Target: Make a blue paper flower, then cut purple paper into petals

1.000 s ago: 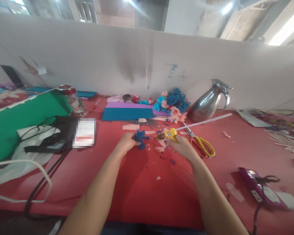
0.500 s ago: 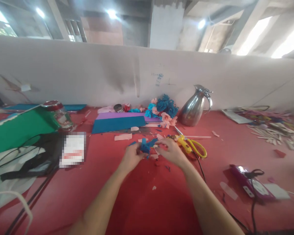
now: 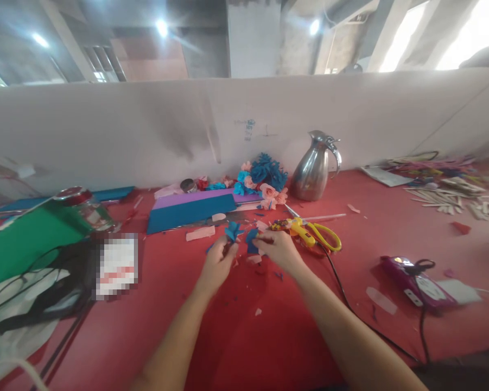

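My left hand (image 3: 220,260) is closed on a small blue paper flower (image 3: 233,232), whose petals stick up above the fingertips. In a pinch, my right hand (image 3: 280,250) holds a blue paper piece (image 3: 252,241) just to the right of the flower, with a small gap between the two. Behind the hands lie pale pink paper strips (image 3: 201,233) and a blue sheet (image 3: 192,212). A yellow glue gun (image 3: 302,232) rests close to my right hand, beside yellow-handled scissors (image 3: 325,237).
A steel jug (image 3: 311,171) stands behind, beside a bunch of paper flowers (image 3: 268,172). On the right are a purple power strip (image 3: 417,285) with cords and pale sticks (image 3: 433,200). A lidded jar (image 3: 87,209) and green sheet (image 3: 28,241) are on the left.
My hands have moved apart slightly. The blue flower now shows upright in my left hand, and a separate blue piece shows in my right fingers. The view has turned a little to the right.
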Tool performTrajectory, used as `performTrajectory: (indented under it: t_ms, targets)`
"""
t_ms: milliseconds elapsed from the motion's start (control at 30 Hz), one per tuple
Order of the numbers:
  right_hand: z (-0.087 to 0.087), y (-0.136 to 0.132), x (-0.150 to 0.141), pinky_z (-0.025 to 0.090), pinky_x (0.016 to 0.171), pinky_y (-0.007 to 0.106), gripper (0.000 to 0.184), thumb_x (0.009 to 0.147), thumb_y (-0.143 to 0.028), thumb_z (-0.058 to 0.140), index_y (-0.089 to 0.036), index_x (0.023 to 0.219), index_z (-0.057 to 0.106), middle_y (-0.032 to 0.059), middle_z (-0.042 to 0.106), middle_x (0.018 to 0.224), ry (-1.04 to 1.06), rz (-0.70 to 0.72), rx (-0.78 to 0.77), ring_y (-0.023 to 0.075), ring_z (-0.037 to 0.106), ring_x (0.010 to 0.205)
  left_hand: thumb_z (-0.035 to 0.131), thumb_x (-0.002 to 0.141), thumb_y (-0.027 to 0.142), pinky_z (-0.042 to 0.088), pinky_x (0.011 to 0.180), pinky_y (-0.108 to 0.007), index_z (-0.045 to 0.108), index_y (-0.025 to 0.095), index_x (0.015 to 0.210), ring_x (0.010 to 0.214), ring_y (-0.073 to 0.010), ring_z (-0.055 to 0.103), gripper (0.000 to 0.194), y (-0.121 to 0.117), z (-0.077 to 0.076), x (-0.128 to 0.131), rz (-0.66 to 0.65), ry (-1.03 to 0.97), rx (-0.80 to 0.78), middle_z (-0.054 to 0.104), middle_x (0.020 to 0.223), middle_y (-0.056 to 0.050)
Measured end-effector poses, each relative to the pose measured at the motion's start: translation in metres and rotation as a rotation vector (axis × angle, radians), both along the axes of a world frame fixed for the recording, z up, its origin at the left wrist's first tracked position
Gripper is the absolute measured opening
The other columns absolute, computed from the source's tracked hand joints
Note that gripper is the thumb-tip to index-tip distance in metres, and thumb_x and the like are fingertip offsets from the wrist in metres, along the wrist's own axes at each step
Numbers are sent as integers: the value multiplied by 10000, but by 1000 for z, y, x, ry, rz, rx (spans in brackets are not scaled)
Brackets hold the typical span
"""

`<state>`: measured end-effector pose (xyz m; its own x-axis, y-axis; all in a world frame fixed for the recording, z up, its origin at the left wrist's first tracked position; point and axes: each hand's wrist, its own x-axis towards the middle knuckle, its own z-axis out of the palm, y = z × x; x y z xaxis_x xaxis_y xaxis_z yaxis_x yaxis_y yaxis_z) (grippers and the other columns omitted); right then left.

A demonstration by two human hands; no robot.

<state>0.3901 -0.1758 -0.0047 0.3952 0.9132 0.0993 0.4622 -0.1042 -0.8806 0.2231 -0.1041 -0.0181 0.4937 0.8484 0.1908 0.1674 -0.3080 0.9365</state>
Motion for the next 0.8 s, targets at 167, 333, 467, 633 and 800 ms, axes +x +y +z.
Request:
performTrajectory:
  t_ms: [167, 333, 467, 633, 800]
  targets:
    - [-4, 5, 2, 360, 561, 247, 307, 655, -445, 686, -152, 717, 751, 11, 656, 612, 539, -87, 129, 120, 517, 558, 521, 850, 344, 384, 709, -256, 618, 186, 813, 710, -139, 477, 188, 2, -6, 0, 4, -127, -94, 551, 772, -5]
    - [3, 6, -8, 374, 546, 225, 283, 545, -409, 782, -153, 657, 737, 20, 660, 567, 875, -152, 172, 116, 564, 564, 619, 785, 414, 402, 698, -247, 612, 176, 771, 704, -124, 493, 239, -5, -9, 8, -28, -275, -355, 562, 769, -1]
    - [9, 4, -13, 383, 517, 204, 279, 493, -371, 827, -150, 625, 718, 22, 661, 545, 1028, -177, 153, 116, 591, 561, 702, 691, 473, 432, 663, -252, 609, 178, 741, 678, -119, 514, 313, -11, -6, 14, -37, -331, -503, 570, 770, 6]
    - [8, 3, -17, 397, 490, 188, 266, 507, -342, 840, -140, 609, 700, 24, 676, 565, 1136, -150, 176, 99, 589, 529, 727, 657, 485, 419, 650, -233, 623, 170, 710, 660, -111, 518, 336, -14, -6, 18, -25, -332, -484, 579, 700, 12]
    - [6, 3, -22, 397, 463, 154, 243, 524, -306, 840, -130, 614, 698, 24, 684, 579, 1188, -153, 169, 83, 600, 531, 711, 688, 457, 396, 632, -224, 619, 174, 714, 652, -109, 523, 299, -13, -11, 18, -9, -314, -463, 589, 683, 19]
